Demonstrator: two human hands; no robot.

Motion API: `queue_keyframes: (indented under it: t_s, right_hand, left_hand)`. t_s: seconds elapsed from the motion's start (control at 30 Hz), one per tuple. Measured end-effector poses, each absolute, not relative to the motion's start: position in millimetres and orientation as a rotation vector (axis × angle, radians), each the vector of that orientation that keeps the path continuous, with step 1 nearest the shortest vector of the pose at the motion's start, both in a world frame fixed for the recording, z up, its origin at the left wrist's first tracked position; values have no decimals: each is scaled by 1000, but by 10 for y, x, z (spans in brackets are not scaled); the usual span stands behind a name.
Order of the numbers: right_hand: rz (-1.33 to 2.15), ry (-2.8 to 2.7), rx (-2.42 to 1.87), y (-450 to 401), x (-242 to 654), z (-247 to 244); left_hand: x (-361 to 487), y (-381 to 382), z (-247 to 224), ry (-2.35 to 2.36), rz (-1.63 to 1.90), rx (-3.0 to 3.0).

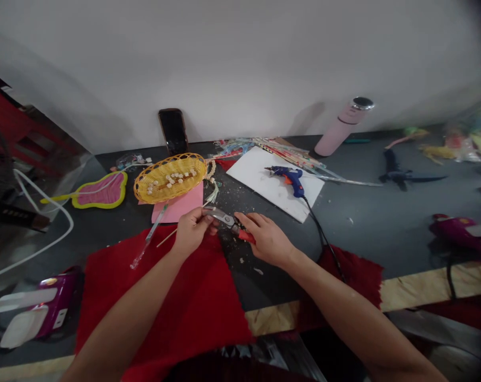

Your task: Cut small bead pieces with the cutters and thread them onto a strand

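My right hand (270, 239) is closed round the red handles of a pair of pruning shears (224, 217), whose metal jaws point left. A thin wooden stick (166, 238) is pinched in my left hand (192, 231), right by the jaws; its lower end sticks out to the left. How far the jaws are closed on the stick I cannot tell. Beneath my hands lie a red cloth (176, 297) and dark table top with small chips on it. Behind my left hand stands a yellow woven basket (145, 180) with several small pale pieces inside.
A blue glue gun (290, 178) rests on a white board (248, 167), its cord running toward the front edge. Pink paper (180, 207) lies under the basket. A phone (173, 130) and a pink bottle (339, 130) stand by the wall. A purple power strip (61, 302) sits front left.
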State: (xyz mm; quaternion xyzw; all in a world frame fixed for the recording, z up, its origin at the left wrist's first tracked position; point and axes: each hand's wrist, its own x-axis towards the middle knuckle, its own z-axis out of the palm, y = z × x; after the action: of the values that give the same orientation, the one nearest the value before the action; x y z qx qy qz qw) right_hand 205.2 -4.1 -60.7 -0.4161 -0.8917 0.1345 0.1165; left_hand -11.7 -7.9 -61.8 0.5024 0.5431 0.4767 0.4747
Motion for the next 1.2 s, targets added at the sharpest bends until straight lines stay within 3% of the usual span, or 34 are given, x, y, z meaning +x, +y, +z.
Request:
queue_keyframes:
  t_s: [0.7, 1.2]
  right_hand:
    - [485, -2706, -975, 87, 2265, -573]
    - [442, -2624, -1189, -16, 2099, -616]
  left_hand:
    - [-191, -56, -597, 973, 958, 888]
    - [-149, -46, -714, 1075, 1150, 1021]
